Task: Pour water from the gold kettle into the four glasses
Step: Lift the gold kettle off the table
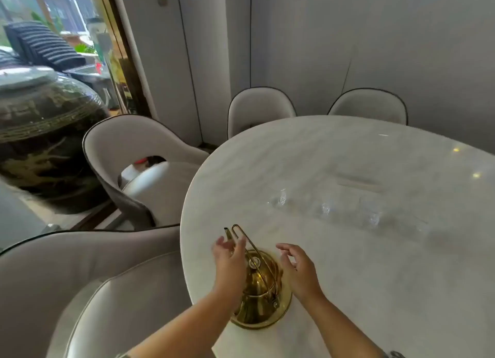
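Observation:
The gold kettle (pixel 261 290) stands on the white marble table (pixel 375 250) near its front left edge, with a thin wire handle rising toward the spout. My left hand (pixel 229 261) hovers over the kettle's left side, fingers apart, close to the handle and spout; whether it touches them I cannot tell. My right hand (pixel 298 269) is just right of the kettle, fingers spread and curled, holding nothing. Clear glasses, blurred, stand in a row farther back: one (pixel 280 198), a second (pixel 325 209), a third (pixel 373 218). A fourth is too faint to make out.
Grey upholstered chairs ring the table: one at the left (pixel 128 148), two at the back (pixel 259 108), one near me (pixel 80 290). A large dark decorated jar (pixel 40 132) stands at the far left by a glass door.

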The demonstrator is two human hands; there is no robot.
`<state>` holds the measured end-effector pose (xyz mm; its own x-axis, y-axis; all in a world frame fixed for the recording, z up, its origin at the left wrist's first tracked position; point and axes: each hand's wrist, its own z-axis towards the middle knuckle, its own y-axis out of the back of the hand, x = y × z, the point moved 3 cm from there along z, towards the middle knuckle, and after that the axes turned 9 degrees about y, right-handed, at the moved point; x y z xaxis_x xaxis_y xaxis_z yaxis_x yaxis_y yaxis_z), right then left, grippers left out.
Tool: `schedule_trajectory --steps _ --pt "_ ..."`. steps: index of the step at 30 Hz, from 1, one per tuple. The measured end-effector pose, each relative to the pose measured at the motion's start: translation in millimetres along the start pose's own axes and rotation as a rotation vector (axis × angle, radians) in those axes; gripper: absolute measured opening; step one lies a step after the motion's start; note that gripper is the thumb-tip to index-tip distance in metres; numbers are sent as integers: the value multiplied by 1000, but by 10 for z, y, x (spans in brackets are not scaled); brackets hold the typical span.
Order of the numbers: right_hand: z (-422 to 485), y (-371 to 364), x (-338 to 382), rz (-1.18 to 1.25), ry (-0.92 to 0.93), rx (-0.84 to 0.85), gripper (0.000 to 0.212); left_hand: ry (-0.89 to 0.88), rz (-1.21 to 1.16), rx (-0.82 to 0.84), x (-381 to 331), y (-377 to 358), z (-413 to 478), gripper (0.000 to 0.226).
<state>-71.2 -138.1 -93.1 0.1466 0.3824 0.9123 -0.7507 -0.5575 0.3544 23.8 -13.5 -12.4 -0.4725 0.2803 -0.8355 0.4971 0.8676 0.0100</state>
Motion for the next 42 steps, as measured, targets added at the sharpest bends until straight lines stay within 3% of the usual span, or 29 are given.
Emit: schedule_trajectory --steps 2,7,14,26,35,42 --pt "9 -60 -67 -10 -32 22 21 29 -27 60 71 -124 46 25" --pt "-52 -185 -247 -45 -60 97 28 20 -230 101 123 -316 50 18" --pt "-85 -216 -295 -14 -112 170 37 20 -151 40 46 -377 -5 21" --pt "-68 -192 -275 120 -250 264 49 20 29 173 -123 -285 34 31" --pt "185 -359 171 188 -188 251 58 -10 283 339 -710 -114 224 35" --pt "394 -554 403 108 -2 186 57 8 445 450 -1223 -52 492 35"
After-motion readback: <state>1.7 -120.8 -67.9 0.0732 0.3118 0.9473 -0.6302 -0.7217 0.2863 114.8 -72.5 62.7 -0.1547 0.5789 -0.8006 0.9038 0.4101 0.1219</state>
